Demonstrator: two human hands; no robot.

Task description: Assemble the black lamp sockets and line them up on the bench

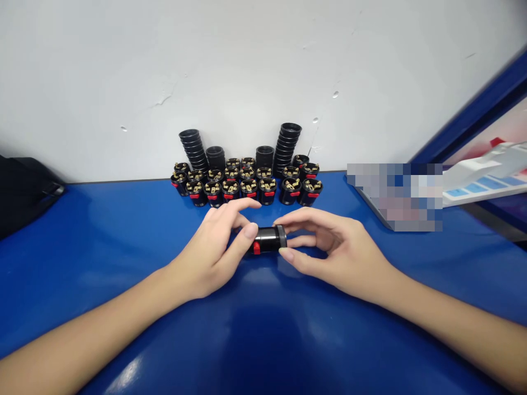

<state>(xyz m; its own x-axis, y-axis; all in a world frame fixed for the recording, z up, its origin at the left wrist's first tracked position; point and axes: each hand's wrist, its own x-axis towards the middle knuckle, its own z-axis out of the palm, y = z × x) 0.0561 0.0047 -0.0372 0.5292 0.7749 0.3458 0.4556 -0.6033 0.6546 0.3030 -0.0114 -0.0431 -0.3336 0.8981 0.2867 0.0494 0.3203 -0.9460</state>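
A black cylindrical connector [268, 240] with a red tab lies on its side between my hands, just over the blue table. My left hand [218, 247] grips its left end, the thumb in front and the fingers behind, hiding that end. At the other end, a ribbed black ring [281, 237] sits between the thumb and fingertips of my right hand [329, 241]. Behind my hands, several upright black connector bodies [249, 187] show brass terminals and red tabs.
Two tall stacks of black rings, a left stack [192, 149] and a right stack [288, 147], rise behind the connectors. The white wall [247, 66] bounds the blue table [263, 334]. A dark bag [24, 192] lies left; a pixelated object [399, 197] is at right.
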